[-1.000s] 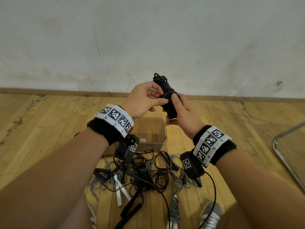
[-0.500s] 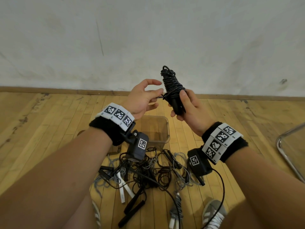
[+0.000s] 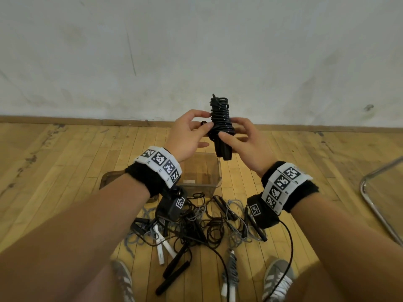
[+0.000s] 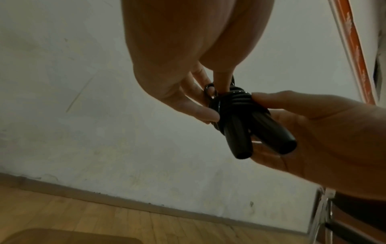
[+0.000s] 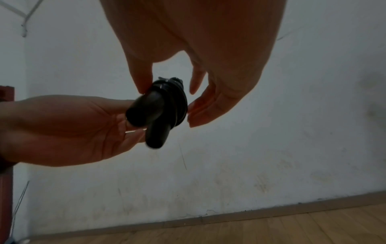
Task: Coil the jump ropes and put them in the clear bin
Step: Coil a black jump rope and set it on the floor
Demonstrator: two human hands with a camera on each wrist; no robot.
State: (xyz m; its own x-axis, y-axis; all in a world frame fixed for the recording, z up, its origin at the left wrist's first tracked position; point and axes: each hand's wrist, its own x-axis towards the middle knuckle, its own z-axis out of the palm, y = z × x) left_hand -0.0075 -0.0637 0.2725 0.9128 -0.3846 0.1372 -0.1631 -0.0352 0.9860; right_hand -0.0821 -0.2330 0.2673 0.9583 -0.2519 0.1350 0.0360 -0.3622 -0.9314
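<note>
Both hands hold a coiled black rope (image 3: 220, 125) upright in the air above the bin (image 3: 214, 171), in front of the wall (image 3: 196, 51). The left hand (image 3: 187, 136) pinches the cord windings from the left, thumb and fingertips curled onto the bundle; a small loop of cord shows between its fingers (image 4: 200, 92) in the left wrist view. The right hand (image 3: 248, 144) clasps the bundle from the right, thumb across the front and fingers curled behind. The rope's two black handles (image 4: 259, 135) lie side by side and stick out below the windings, resting against the right palm.

The clear bin stands on the wooden floor (image 3: 65, 162), just beyond a tangled pile of ropes (image 3: 196, 223). Through its walls only a small pale item (image 3: 189, 181) shows at the bottom; what it is cannot be told. In the pile lie black cords, grey cords, white handles (image 3: 162, 247) and black handles (image 3: 174, 271). Two shoes (image 3: 278, 280) show at the lower edge. A metal frame (image 3: 375, 205) stands at right
</note>
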